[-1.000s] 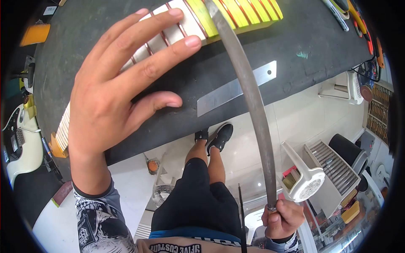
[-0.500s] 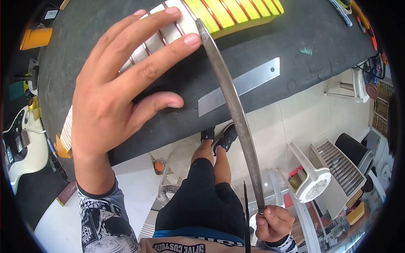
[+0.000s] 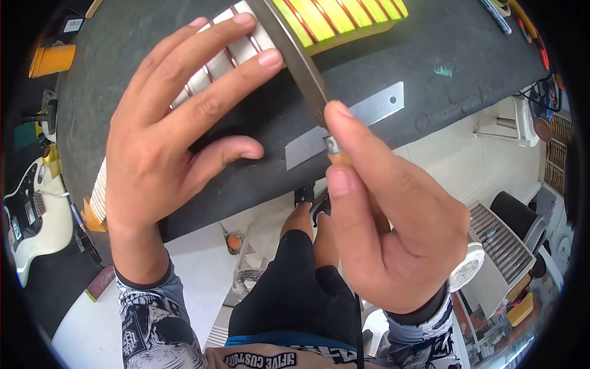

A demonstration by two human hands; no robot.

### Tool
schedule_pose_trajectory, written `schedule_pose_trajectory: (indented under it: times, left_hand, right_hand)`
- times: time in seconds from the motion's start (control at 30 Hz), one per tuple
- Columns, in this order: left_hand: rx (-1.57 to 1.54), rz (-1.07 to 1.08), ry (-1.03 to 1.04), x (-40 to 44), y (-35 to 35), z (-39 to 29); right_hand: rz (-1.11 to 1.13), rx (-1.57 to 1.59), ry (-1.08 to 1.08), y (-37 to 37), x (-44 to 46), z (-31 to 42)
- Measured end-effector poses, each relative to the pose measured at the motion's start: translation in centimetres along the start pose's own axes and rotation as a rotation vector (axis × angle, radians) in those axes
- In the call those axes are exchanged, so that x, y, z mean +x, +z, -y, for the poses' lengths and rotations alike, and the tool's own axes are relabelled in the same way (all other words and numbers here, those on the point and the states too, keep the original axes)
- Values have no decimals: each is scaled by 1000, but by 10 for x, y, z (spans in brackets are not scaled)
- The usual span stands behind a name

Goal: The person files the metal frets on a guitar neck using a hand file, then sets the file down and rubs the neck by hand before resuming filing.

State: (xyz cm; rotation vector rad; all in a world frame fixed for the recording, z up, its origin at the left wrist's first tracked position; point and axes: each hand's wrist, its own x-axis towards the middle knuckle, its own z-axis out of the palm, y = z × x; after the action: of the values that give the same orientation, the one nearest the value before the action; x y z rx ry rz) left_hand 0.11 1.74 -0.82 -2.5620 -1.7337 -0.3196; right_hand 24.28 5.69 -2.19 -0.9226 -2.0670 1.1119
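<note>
A guitar neck (image 3: pixel 344 21) lies across the dark mat, its fretboard covered with yellow-green and white tape between copper-coloured frets. My left hand (image 3: pixel 153 138) rests on the white-taped stretch with fingers extended, hiding part of the neck. The long metal file (image 3: pixel 301 74) lies over the frets at the border of the two tape colours, its far end outside the view. My right hand (image 3: pixel 399 221) grips the file near its small wooden handle (image 3: pixel 339 158), thumb and index finger along it. The index fingertip of my left hand is close beside the file.
A flat steel strip (image 3: pixel 375 107) with a hole lies on the mat (image 3: pixel 455 101) under the file. A pale guitar body (image 3: pixel 46 212) and an orange container (image 3: pixel 52 59) are at the left. Several tools lie at the upper right; a white stool (image 3: pixel 468 265) stands below on the floor.
My right hand has come up and forward from near my body, pushing the file across the neck toward the top of the view. My left hand has barely moved.
</note>
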Motion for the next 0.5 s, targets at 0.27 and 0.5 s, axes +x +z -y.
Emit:
schedule_pose_trajectory:
  times: [0.27,0.5]
  left_hand:
    - [2,-14,8,0,1,0]
    - [6,-11,21,-2,2,3]
  right_hand:
    - [145,-5,134,-56,-122,5]
    - [141,-2,115,-42,-95,9]
